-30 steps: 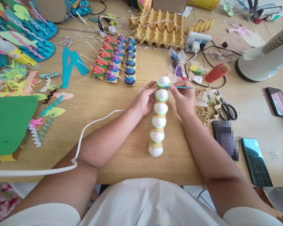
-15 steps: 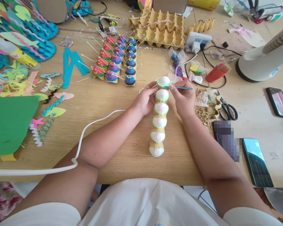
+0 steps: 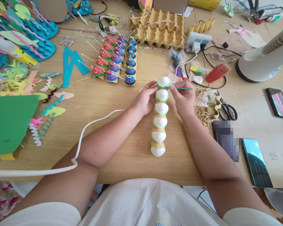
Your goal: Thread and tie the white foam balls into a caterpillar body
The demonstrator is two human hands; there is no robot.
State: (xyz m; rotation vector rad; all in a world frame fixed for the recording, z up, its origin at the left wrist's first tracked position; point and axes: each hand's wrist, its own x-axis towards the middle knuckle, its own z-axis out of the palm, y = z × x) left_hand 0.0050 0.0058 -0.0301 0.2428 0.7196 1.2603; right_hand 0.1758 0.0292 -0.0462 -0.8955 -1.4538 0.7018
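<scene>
A strip of egg carton [image 3: 159, 116] points away from me over the table, its bumps topped with white and edged in light green. My left hand [image 3: 145, 99] is closed on the far end of the strip from the left side. On the other side, my right hand [image 3: 184, 98] pinches a thin blue stick-like tool [image 3: 182, 88], whose tip meets the green edge of the farthest bump. Beyond my hands stand painted egg-carton caterpillars [image 3: 113, 67] in red, purple and blue, with pins sticking out of them.
Egg trays [image 3: 158, 29] and a power strip [image 3: 198, 40] lie at the back. To the right are scissors [image 3: 227, 108], phones [image 3: 257, 161] and a lamp base [image 3: 254, 64]. Green paper [image 3: 11, 124] and paper fish lie left. A white cable [image 3: 81, 138] crosses my left arm.
The near end of the egg-carton strip has swung slightly to the right. Both hands keep nearly the same place and hold.
</scene>
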